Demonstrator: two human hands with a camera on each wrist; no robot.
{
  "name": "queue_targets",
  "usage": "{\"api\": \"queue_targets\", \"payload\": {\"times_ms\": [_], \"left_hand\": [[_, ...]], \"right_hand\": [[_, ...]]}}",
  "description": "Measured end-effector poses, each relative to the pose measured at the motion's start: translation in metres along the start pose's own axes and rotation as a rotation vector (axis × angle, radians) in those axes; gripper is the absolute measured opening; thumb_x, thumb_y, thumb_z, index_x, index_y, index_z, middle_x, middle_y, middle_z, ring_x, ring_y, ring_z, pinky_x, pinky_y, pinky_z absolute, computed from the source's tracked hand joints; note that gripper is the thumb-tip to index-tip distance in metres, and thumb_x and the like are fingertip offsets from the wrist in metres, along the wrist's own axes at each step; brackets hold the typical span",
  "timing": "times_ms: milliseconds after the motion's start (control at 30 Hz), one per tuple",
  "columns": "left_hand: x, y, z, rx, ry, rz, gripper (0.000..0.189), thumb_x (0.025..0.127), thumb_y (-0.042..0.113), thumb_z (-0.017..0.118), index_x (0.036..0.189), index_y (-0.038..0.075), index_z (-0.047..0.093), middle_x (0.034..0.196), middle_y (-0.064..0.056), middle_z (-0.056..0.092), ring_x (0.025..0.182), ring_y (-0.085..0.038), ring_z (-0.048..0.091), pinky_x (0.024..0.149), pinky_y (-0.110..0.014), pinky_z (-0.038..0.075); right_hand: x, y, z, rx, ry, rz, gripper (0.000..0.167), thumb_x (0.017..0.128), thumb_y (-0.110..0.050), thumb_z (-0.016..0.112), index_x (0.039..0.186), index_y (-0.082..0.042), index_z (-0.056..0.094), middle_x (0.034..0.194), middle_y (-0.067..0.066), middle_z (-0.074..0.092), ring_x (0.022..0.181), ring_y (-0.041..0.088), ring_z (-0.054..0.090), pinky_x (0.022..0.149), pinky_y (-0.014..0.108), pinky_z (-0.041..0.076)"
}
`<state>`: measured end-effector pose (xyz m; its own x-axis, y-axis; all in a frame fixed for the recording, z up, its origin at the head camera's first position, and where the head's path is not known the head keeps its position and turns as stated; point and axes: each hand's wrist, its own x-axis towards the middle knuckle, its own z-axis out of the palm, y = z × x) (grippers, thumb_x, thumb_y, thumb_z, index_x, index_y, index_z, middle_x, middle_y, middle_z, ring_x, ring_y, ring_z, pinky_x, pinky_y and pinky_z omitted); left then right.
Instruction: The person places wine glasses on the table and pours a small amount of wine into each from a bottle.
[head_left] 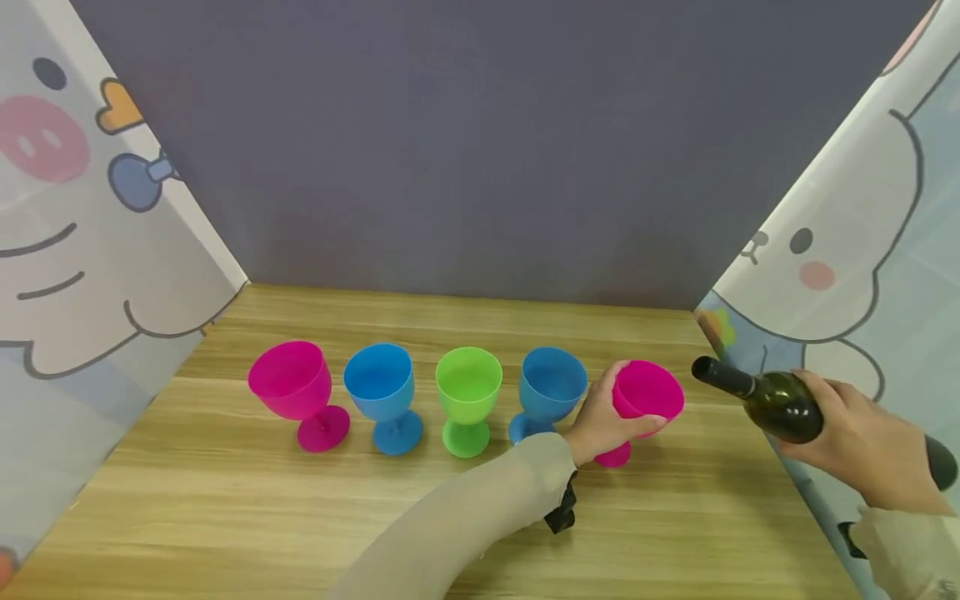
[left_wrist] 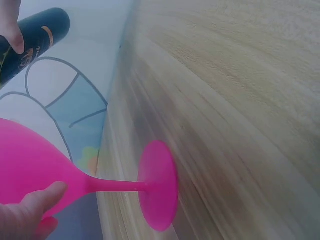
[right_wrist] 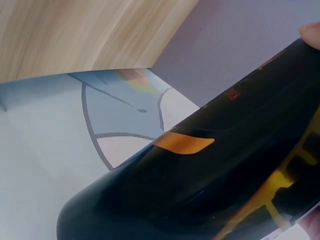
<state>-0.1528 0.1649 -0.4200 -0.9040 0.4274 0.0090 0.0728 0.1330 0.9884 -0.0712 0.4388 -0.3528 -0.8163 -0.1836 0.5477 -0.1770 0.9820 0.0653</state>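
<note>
At the right end of a row of plastic goblets, my left hand (head_left: pixel 609 418) grips a pink goblet (head_left: pixel 654 390) by its bowl, thumb across the near side. The left wrist view shows that goblet's round foot (left_wrist: pixel 159 186) at the tabletop, with its stem upright from it. My right hand (head_left: pixel 862 433) holds a dark green wine bottle (head_left: pixel 783 407) around its body, tilted, its mouth pointing left toward the pink goblet and a little apart from its rim. Close up in the right wrist view, the bottle (right_wrist: pixel 190 165) shows a dark label with orange and gold marks.
Left of the held goblet stand a blue goblet (head_left: pixel 553 385), a green goblet (head_left: pixel 468 385), another blue goblet (head_left: pixel 378 382) and a pink goblet (head_left: pixel 291 382). They share a wooden table (head_left: pixel 225 517). A grey panel (head_left: pixel 480 150) rises behind, with cartoon-printed sheets (head_left: pixel 840 250) at both sides.
</note>
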Motion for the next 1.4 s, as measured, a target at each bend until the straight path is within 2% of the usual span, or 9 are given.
{"api": "queue_targets", "payload": {"times_ms": [67, 100, 600, 800, 1033, 1200, 1400], "left_hand": [[0.001, -0.001, 0.0, -0.003, 0.002, -0.003, 0.078, 0.075, 0.028, 0.081, 0.141, 0.034, 0.038, 0.118, 0.012, 0.05, 0.101, -0.005, 0.049, 0.07, -0.024, 0.05], [0.001, -0.002, -0.001, -0.004, 0.003, -0.004, 0.078, 0.075, 0.027, 0.081, 0.141, 0.034, 0.038, 0.118, 0.012, 0.05, 0.101, -0.005, 0.049, 0.07, -0.024, 0.05], [0.003, -0.003, -0.003, -0.05, -0.006, -0.021, 0.078, 0.076, 0.024, 0.08, 0.141, 0.033, 0.038, 0.121, 0.013, 0.049, 0.103, -0.007, 0.049, 0.072, -0.025, 0.05], [0.003, -0.002, -0.002, -0.069, -0.009, -0.03, 0.078, 0.076, 0.021, 0.081, 0.141, 0.03, 0.039, 0.12, 0.012, 0.049, 0.104, -0.008, 0.05, 0.072, -0.026, 0.05], [0.002, 0.001, -0.001, -0.073, -0.008, -0.035, 0.079, 0.075, 0.021, 0.081, 0.141, 0.03, 0.039, 0.119, 0.014, 0.049, 0.104, -0.007, 0.049, 0.07, -0.025, 0.05], [0.002, 0.003, -0.001, -0.073, -0.01, -0.034, 0.078, 0.075, 0.02, 0.081, 0.14, 0.031, 0.039, 0.119, 0.014, 0.049, 0.104, -0.006, 0.049, 0.071, -0.025, 0.05], [0.001, 0.004, -0.001, -0.066, -0.012, -0.032, 0.078, 0.075, 0.021, 0.081, 0.14, 0.032, 0.039, 0.12, 0.012, 0.05, 0.104, -0.006, 0.049, 0.072, -0.025, 0.05]], "right_hand": [[0.001, 0.001, 0.0, -0.007, 0.006, -0.014, 0.11, 0.063, -0.093, 0.027, 0.121, -0.002, 0.051, 0.09, 0.034, 0.056, 0.048, 0.042, 0.053, 0.034, 0.05, 0.038], [0.001, 0.002, 0.0, -0.01, 0.011, -0.022, 0.11, 0.066, -0.09, 0.015, 0.121, -0.002, 0.051, 0.09, 0.035, 0.056, 0.047, 0.041, 0.052, 0.033, 0.05, 0.038], [0.009, -0.001, 0.002, -0.062, 0.006, -0.078, 0.104, 0.07, -0.086, 0.01, 0.119, -0.003, 0.051, 0.084, 0.035, 0.056, 0.053, 0.044, 0.054, 0.035, 0.054, 0.04], [0.009, -0.002, 0.004, -0.062, 0.029, -0.109, 0.098, 0.072, -0.084, 0.013, 0.118, -0.006, 0.052, 0.081, 0.032, 0.057, 0.053, 0.044, 0.054, 0.037, 0.057, 0.04], [0.009, -0.001, 0.007, -0.073, 0.077, -0.185, 0.089, 0.079, -0.078, 0.015, 0.118, -0.007, 0.053, 0.077, 0.031, 0.056, 0.053, 0.044, 0.053, 0.039, 0.058, 0.041], [0.011, -0.002, 0.006, -0.09, 0.099, -0.196, 0.087, 0.08, -0.076, 0.016, 0.118, -0.007, 0.053, 0.077, 0.031, 0.056, 0.053, 0.044, 0.052, 0.037, 0.057, 0.04], [0.01, -0.003, 0.003, -0.098, 0.061, -0.201, 0.091, 0.079, -0.078, 0.014, 0.119, -0.007, 0.053, 0.077, 0.032, 0.055, 0.053, 0.044, 0.053, 0.038, 0.057, 0.041]]}}
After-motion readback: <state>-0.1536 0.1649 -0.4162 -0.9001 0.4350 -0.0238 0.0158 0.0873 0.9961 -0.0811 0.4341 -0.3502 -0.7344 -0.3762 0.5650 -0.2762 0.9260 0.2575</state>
